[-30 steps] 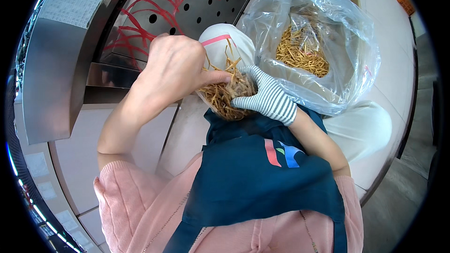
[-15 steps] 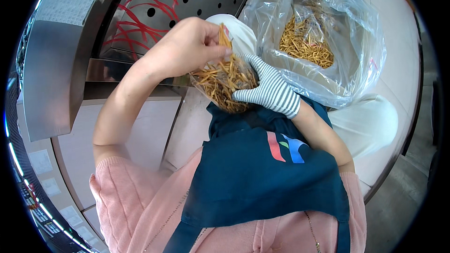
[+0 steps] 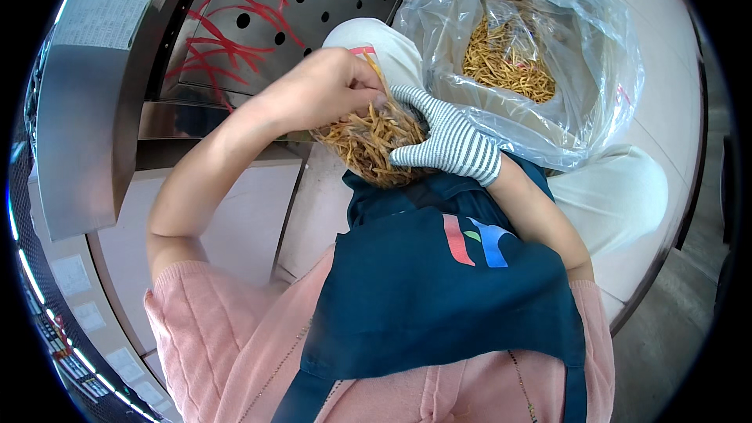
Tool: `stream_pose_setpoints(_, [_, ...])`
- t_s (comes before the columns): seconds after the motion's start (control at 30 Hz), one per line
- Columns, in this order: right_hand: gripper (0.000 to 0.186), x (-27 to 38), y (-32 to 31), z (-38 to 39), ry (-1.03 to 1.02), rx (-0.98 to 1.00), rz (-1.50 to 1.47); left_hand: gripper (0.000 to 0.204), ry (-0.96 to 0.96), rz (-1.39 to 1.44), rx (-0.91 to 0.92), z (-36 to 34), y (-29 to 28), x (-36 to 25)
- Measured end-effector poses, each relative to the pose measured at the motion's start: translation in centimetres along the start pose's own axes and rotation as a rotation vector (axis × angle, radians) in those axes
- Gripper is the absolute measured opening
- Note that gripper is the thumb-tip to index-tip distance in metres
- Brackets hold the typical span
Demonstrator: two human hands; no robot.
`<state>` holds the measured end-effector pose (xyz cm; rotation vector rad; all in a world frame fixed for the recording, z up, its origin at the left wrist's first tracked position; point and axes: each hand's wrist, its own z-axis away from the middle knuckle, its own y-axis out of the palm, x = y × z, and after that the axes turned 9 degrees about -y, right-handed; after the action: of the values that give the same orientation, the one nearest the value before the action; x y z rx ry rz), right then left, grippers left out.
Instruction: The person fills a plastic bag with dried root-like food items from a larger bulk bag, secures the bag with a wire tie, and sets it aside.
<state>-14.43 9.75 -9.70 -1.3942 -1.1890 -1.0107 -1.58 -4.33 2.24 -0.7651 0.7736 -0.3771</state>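
Observation:
A small clear plastic bag [image 3: 368, 145] full of thin, yellow-brown dried strips [image 3: 376, 131] rests tilted above my lap. My right hand [image 3: 448, 137], in a grey-and-white striped glove, grips the bag's right side, thumb low on its front and fingers round the back. From the left, my bare left hand [image 3: 333, 90] reaches over the bag's mouth, fingers pinched together. One longer strip sticks up beside those fingertips. The fingertips are partly hidden, so exactly how many strips they hold is unclear.
A large clear plastic sack [image 3: 603, 102], holding more dried strips [image 3: 509, 66], stands open at the far right by my knee. Perforated metal [image 3: 313, 12] with red plastic strands [image 3: 235, 8] lies at the far left. A metal ledge [image 3: 86, 133] juts in at left.
My left hand has moved down at the bag's mouth, its fingers now closer to the strips. My right hand keeps its grip on the bag. The view has shifted slightly.

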Motion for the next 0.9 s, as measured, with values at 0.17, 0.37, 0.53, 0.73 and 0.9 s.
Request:
stream_pose_setpoints(0.17, [0.085, -0.7, -0.3, 0.2, 0.007, -0.013, -0.004, 0.028, -0.177, -0.131, -0.107, 0.0, -0.9, -1.5])
stream_pose_setpoints(0.37, [0.084, -1.4, -0.3, 0.2, 0.008, -0.031, -0.012, 0.028, -0.056, -0.013, -0.13, -1.1, -0.2, -0.3])
stream_pose_setpoints(0.53, [0.083, -0.7, -0.5, 0.1, -0.017, -0.02, -0.05, 0.022, -0.139, 0.173, -0.046, -1.1, -0.8, -0.5])
stream_pose_setpoints(0.73, [0.059, -0.6, -1.3, -2.9, -0.177, -0.189, -0.241, 0.017, -0.091, 0.296, 0.057, -1.9, 0.0, 1.0])
stream_pose_setpoints(0.9, [0.033, 0.0, -2.5, -6.1, -0.051, -0.274, -0.013, 0.016, -0.076, 0.204, 0.1, -1.8, 0.0, 0.3])
